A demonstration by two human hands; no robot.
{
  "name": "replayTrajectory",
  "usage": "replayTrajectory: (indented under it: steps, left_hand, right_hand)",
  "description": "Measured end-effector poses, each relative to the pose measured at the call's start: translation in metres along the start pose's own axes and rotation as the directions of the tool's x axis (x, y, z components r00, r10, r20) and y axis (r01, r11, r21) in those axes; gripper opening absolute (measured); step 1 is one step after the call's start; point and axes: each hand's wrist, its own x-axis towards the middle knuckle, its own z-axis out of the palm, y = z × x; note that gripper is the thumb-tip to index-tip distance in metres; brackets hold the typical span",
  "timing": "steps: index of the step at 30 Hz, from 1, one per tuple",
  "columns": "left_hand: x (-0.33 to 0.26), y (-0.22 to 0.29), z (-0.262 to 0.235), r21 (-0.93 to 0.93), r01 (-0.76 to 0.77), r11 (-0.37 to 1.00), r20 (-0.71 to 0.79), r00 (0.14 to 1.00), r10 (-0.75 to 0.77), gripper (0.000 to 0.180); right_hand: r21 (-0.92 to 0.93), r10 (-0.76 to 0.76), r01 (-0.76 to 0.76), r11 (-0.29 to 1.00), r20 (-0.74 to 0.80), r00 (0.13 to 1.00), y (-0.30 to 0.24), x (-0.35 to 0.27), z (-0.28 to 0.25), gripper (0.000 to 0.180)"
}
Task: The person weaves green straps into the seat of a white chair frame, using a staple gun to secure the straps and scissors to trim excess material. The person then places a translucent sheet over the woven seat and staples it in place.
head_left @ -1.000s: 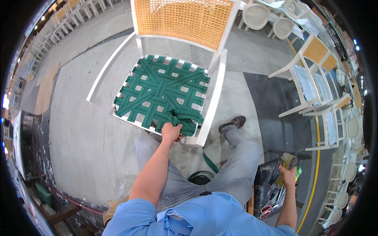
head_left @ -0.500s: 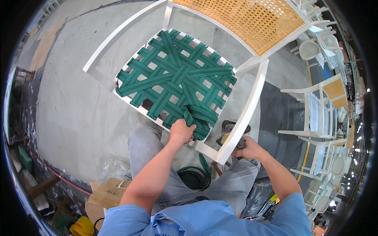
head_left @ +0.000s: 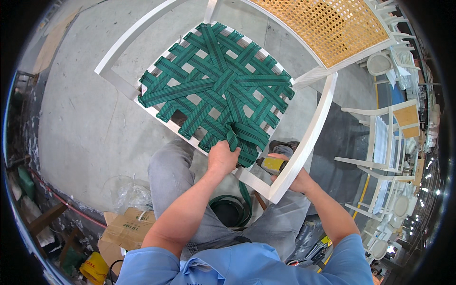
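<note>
Before me a white wooden armchair (head_left: 304, 137) stands tilted, its seat woven with green webbing (head_left: 187, 97). My left hand (head_left: 222, 156) is closed at the seat's front edge, pinching the loose, folded end of a webbing strap (head_left: 232, 135). My right hand (head_left: 300, 179) reaches beneath the armrest and grips a yellow and dark staple gun (head_left: 272, 165). Its nose sits close to the webbing at the front corner, and part of the tool and of my fingers is hidden by the armrest. A coil of webbing (head_left: 249, 209) lies between my legs, with a strip running up to the seat.
The cane backrest (head_left: 327, 31) rises at the far right. More white chairs (head_left: 380, 137) line the right side. A cardboard box (head_left: 128, 228), clear plastic (head_left: 133, 195) and a yellow container (head_left: 94, 268) lie at the lower left; tools (head_left: 316, 251) lie beside my right leg.
My right hand has brought the staple gun up and left to the seat's front corner. The left hand keeps its pinch on the strap. The chair sits slightly differently in view.
</note>
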Motion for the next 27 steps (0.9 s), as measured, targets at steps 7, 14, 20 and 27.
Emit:
replayTrajectory:
  steps: [7,14,20,27]
  left_hand:
    - [-0.001,-0.002,-0.002,0.004,-0.034,0.999,-0.007,0.999,0.034,0.024]
    - [-0.004,0.002,-0.006,-0.038,0.01,0.999,0.01,1.0,-0.009,0.023]
    - [-0.004,0.001,-0.006,-0.016,-0.059,0.998,0.0,0.998,0.059,0.023]
    - [-0.005,0.002,-0.007,-0.043,-0.016,0.999,0.059,0.998,0.018,0.022]
  right_hand:
    - [-0.008,-0.012,0.012,1.0,-0.002,1.0,0.004,0.01,0.006,0.066]
    - [-0.094,-0.044,0.045,0.995,0.008,0.999,-0.002,0.016,0.011,0.066]
    - [0.134,-0.028,0.021,0.991,0.051,0.998,0.002,0.011,0.016,0.069]
    - [-0.012,-0.047,0.048,0.999,0.081,0.996,0.01,0.01,0.02,0.075]
